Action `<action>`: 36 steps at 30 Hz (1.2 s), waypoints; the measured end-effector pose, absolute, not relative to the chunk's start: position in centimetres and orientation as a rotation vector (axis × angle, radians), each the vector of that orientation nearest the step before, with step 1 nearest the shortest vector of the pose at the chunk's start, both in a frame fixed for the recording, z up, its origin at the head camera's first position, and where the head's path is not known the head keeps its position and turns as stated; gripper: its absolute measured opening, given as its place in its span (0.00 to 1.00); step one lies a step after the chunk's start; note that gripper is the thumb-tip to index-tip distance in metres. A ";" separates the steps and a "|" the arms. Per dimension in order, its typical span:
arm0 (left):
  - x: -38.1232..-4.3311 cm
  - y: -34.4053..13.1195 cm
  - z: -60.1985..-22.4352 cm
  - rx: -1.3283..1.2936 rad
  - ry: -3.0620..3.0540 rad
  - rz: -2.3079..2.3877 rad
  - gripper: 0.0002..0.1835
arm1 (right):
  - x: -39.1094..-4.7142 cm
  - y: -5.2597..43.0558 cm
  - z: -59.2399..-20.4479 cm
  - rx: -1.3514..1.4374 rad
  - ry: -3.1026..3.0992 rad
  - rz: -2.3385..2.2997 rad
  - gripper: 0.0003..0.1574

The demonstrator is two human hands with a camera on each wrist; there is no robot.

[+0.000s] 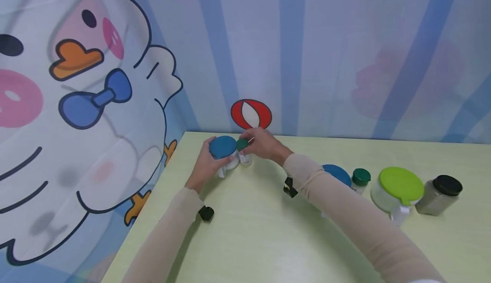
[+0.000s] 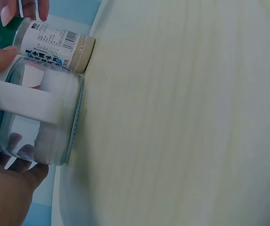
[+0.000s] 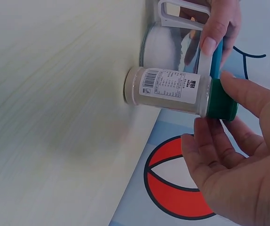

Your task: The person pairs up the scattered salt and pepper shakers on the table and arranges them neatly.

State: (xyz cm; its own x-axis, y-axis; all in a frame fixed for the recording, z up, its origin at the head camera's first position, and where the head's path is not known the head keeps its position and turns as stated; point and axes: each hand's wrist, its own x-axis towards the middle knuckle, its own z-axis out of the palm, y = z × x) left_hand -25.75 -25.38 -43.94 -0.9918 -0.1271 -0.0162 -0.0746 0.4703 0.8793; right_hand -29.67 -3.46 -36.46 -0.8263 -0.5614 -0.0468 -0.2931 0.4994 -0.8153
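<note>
At the table's far left corner, my left hand (image 1: 206, 166) grips a clear jar with a blue lid (image 1: 223, 147) and a white handle (image 2: 24, 100). White grains show inside the jar. Right beside it stands a small seasoning bottle (image 3: 168, 88) with a printed label and pale powder inside. My right hand (image 1: 264, 144) pinches the bottle's green cap (image 3: 221, 101) between thumb and fingers. Both containers appear upright, bases at the tabletop. In the right wrist view the bottle hides part of the jar.
On the right stand another blue-lidded jar (image 1: 337, 174), partly behind my right sleeve, a green-capped bottle (image 1: 361, 177), a lime-lidded jar (image 1: 400, 185) with a white handle, and a black-capped jar (image 1: 441, 194). A printed backdrop (image 1: 322, 61) rises behind the pale table (image 1: 264, 232).
</note>
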 end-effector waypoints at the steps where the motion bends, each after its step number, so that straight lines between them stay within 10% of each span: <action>1: -25.7 -25.3 -44.0 0.177 -2.640 -1.589 0.55 | -29.7 -3.5 -36.6 -0.717 2.443 -1.238 0.27; 36: -24.2 -24.8 -43.1 0.180 -2.684 -1.352 0.53 | -28.3 -0.4 -34.6 -0.728 2.427 -1.218 0.22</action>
